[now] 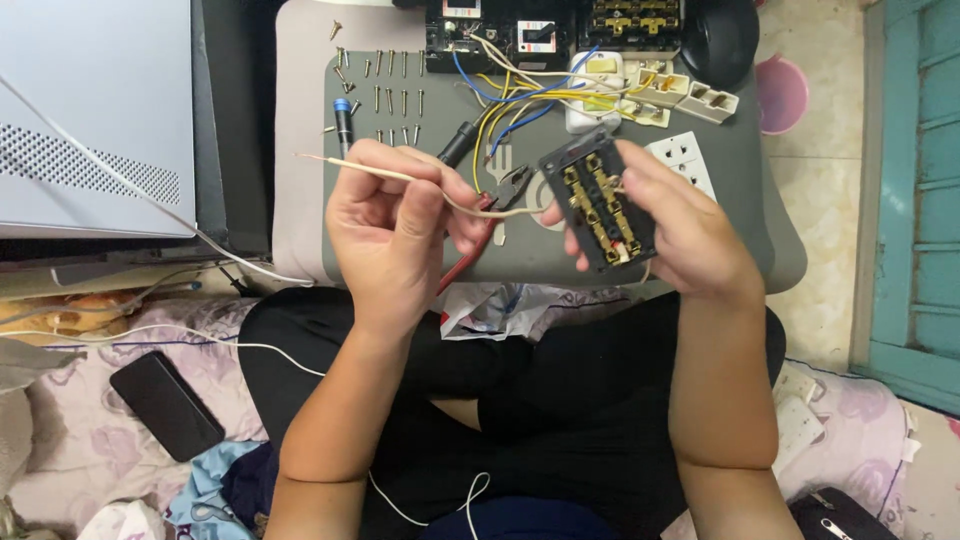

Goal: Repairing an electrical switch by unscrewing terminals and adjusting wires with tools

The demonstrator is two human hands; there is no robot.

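Holding a thin pale wire (400, 176) pinched in left hand (392, 235) fingers; bare tip sticks out up-left, the rest runs right toward the black socket back (598, 205). Right hand (672, 232) fingers grip that socket, brass terminals facing up, long axis tilted from upper left to lower right. Wire's long axis is roughly horizontal, its far end meets the socket's left edge; exact terminal hidden. Red-handled pliers (492, 205) lie between the hands on the grey tray (750, 215). Further out: rows of screws (390, 98), white socket face (682, 160), blue and yellow wires (520, 95), black parts at the tray's far edge. No readable labels.
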